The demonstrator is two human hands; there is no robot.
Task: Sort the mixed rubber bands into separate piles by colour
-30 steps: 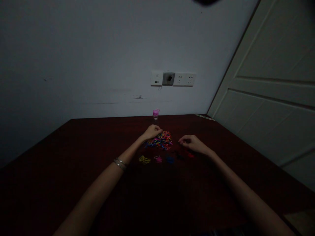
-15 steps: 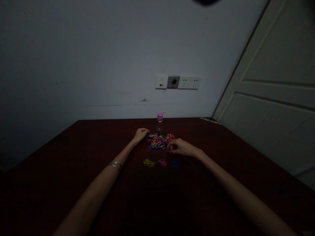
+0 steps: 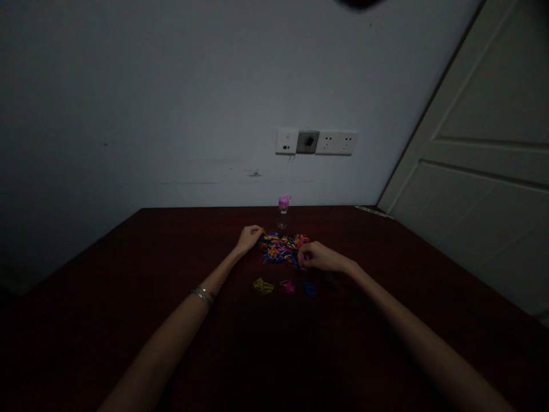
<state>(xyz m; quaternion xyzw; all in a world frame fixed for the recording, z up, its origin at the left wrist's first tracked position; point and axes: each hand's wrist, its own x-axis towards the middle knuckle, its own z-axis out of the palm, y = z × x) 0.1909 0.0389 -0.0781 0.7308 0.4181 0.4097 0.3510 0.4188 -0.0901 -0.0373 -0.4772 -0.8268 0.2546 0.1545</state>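
"Pieces in the mixed heap (image 3: 281, 247) point every which way, don't they?"

"They do, slim little sticks crossing at all angles. The heap itself is longer side to side than front to back, and it lies between the two hands."

"And the sorted ones?"

"Nearer the person, in a row from left to right: a yellow cluster (image 3: 263, 286), a pink cluster (image 3: 287, 286) and a blue cluster (image 3: 309, 288). The yellow one spreads sideways; the blue is too dim to read a direction."

"How is each grip?"

"The left hand (image 3: 250, 238) has its fingers curled in at the heap's left edge. The right hand (image 3: 319, 256) bends narrow fingers down at the right edge. Whether either holds a piece, one cannot tell."

"What differs from a second ago?"

"Then the left hand lay over the heap and partly hid the bottle (image 3: 282, 216); now the bottle shows whole, upright behind the heap with its pink cap. The right hand was off to the right, by some red pieces that can't be made out now."

"And around them?"

"A dark reddish tabletop (image 3: 193, 229) against a scuffed pale wall (image 3: 150, 103) with sockets (image 3: 337, 143), and a panelled door (image 3: 484, 143) at the right, all in low light."
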